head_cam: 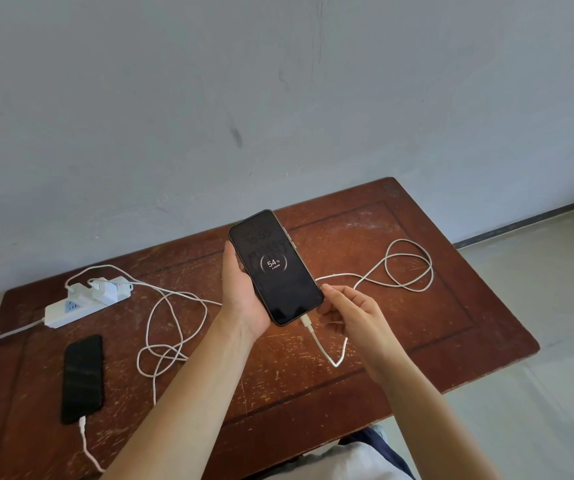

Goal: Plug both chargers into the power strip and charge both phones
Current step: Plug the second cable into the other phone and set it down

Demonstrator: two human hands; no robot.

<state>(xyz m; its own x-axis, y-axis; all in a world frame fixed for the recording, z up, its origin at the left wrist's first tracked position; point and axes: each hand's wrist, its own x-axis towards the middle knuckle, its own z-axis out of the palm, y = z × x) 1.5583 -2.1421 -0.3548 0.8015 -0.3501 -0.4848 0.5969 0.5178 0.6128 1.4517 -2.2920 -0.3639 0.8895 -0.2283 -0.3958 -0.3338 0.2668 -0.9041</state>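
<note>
My left hand [242,299] holds a black phone [275,268] above the table, screen up, showing a charging ring with 54 %. A white cable [406,271] is plugged into its lower end. My right hand [347,315] is beside that end, fingers loosely curled, thumb touching the phone's corner, holding nothing that I can see. A second black phone [82,377] lies at the left with a white cable [174,327] plugged in, its screen dark. Two white chargers [103,289] sit in the white power strip [70,308] at the back left.
The brown wooden table [417,341] stands against a grey wall. Loops of white cable lie across its middle and right side. The strip's grey cord [4,336] runs off the left edge. Light floor shows to the right.
</note>
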